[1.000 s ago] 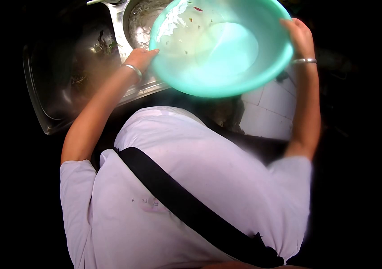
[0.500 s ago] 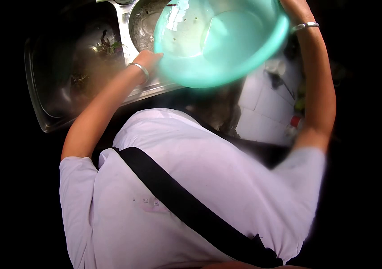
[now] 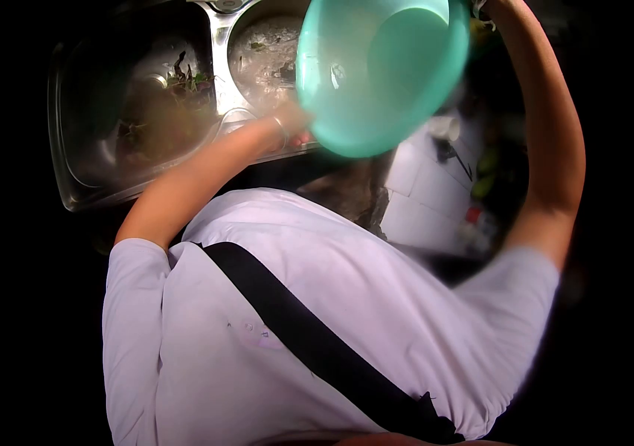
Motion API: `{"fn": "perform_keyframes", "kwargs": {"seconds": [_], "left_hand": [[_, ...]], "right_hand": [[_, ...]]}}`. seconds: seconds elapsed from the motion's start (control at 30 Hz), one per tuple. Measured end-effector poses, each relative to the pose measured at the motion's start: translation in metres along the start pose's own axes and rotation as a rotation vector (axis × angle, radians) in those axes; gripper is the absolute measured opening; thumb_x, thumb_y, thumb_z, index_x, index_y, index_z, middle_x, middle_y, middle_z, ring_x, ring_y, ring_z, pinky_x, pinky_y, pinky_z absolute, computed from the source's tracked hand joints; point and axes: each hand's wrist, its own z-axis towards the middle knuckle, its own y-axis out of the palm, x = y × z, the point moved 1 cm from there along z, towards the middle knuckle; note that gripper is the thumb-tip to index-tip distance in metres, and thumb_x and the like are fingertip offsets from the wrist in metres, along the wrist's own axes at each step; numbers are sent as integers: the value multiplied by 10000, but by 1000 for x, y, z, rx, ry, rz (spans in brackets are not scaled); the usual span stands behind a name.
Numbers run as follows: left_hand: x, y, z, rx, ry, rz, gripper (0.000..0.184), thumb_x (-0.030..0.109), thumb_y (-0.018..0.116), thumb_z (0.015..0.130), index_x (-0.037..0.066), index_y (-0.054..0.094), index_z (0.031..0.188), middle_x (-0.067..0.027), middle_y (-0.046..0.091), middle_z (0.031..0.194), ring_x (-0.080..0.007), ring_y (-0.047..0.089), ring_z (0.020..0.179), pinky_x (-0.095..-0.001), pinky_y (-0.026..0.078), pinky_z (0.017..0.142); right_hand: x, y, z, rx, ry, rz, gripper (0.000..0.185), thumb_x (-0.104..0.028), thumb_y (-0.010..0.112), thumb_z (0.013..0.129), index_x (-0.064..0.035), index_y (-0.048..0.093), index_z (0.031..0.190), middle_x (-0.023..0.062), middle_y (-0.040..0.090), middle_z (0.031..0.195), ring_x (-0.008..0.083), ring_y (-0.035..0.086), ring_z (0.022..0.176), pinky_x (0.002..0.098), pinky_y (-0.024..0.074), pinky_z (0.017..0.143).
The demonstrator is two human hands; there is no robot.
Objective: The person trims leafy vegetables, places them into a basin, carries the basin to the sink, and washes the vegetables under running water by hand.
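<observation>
A turquoise plastic basin (image 3: 387,89) is held up and tilted over the right part of a steel sink, its hollow facing me. Light catches its wet-looking inner wall. My left hand (image 3: 294,123), slightly blurred, grips the near left rim with the fingers partly behind it. At the far right rim is my right hand (image 3: 486,9), cut by the top edge of the view, with its fingers hidden; only the braceleted wrist shows clearly. Below the basin's left side, the round sink bowl (image 3: 261,63) holds murky water and scraps.
To the left, a larger rectangular sink bowl (image 3: 64,160) contains wilted greens and stems (image 3: 183,78). White tiles (image 3: 421,215) lie below right, with a pale cup-like item (image 3: 445,128), a dark-handled object (image 3: 447,152) and a red-capped container (image 3: 473,215).
The basin has moved right and tipped more steeply, and the pool of liquid seen inside it has gone. Both hands have shifted with it, uncovering more of the round bowl.
</observation>
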Motion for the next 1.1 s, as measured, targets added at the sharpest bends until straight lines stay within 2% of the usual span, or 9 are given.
{"fn": "perform_keyframes", "kwargs": {"seconds": [0.07,0.17,0.23,0.27,0.37,0.7,0.87,0.97,1.1], "left_hand": [[0,-1,-6,-136,14,47,298,265,494,893,-28,538,864,-67,563,686,-103,507,495,-227,419,420],[9,-41,-16,142,175,89,365,321,499,887,-30,510,987,-102,585,818,-109,537,564,-230,443,464],[27,-84,-20,433,332,-199,483,387,489,885,-41,444,1105,-144,557,945,-141,568,659,-246,485,514],[41,-106,-21,549,429,-266,517,404,474,890,-47,414,1135,-171,543,991,-175,582,726,-265,508,572],[88,-146,-39,733,611,-409,555,422,421,911,-60,355,1177,-246,497,1098,-273,592,902,-330,531,760],[119,-165,-6,555,564,-631,240,120,332,938,-90,429,999,-275,539,996,-355,596,887,-412,538,801],[114,-165,13,417,338,-814,351,194,309,965,-109,455,1065,-245,565,1050,-332,576,992,-367,530,833],[116,-145,1,559,208,-589,398,340,359,947,-43,456,994,-195,589,932,-272,610,829,-340,549,719],[114,-98,-35,260,250,-123,440,452,334,930,37,478,902,-93,572,791,-172,585,624,-273,521,553]], "right_hand": [[11,-5,-10,-46,35,40,199,-176,591,758,10,648,800,152,641,730,183,593,662,282,464,623],[47,-8,-33,-109,94,110,196,-169,602,753,12,650,811,144,642,727,166,589,666,265,461,631],[83,-8,-63,-123,209,514,213,-169,585,769,15,651,854,149,647,770,187,591,689,286,463,645],[64,-23,-75,-160,223,176,237,-187,564,794,28,641,858,149,645,816,210,587,729,302,459,673],[75,-9,-118,-3,652,634,226,-258,659,755,-52,577,799,8,554,666,85,531,595,209,438,571],[102,4,-176,220,691,975,170,-163,674,765,-41,561,800,10,575,693,73,533,568,199,442,528],[118,7,-181,189,687,1091,164,-156,662,779,-46,546,813,14,576,697,74,533,560,204,454,522],[124,16,-185,181,708,1180,149,-148,653,780,-51,542,799,16,574,690,78,536,555,208,459,519],[146,39,-190,158,748,1212,130,-138,634,781,-41,549,794,41,576,692,105,555,553,238,480,506]]}}
